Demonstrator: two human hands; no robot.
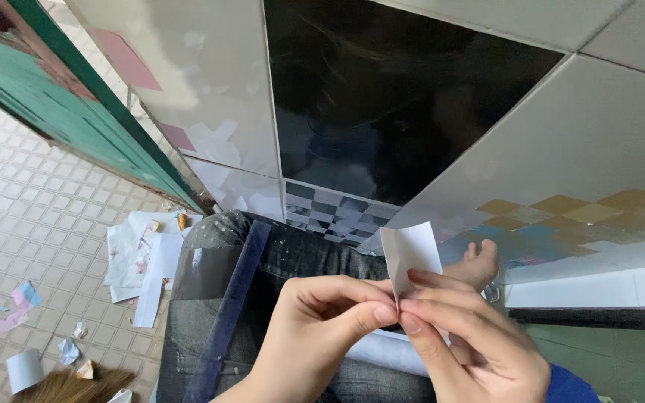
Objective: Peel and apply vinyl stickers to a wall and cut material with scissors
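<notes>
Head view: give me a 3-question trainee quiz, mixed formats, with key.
1. True or false: both hands pinch the small white paper piece at its lower edge.
2. Multiple choice: the long dark ruler-like strip rests on (A) the tiled floor, (B) the person's jeans-covered lap, (C) the green door.
3. Fill in: the large square tile straight ahead is glossy ____.

Key:
1. True: the left hand and the right hand meet fingertip to fingertip on it.
2. B.
3. black.
</notes>
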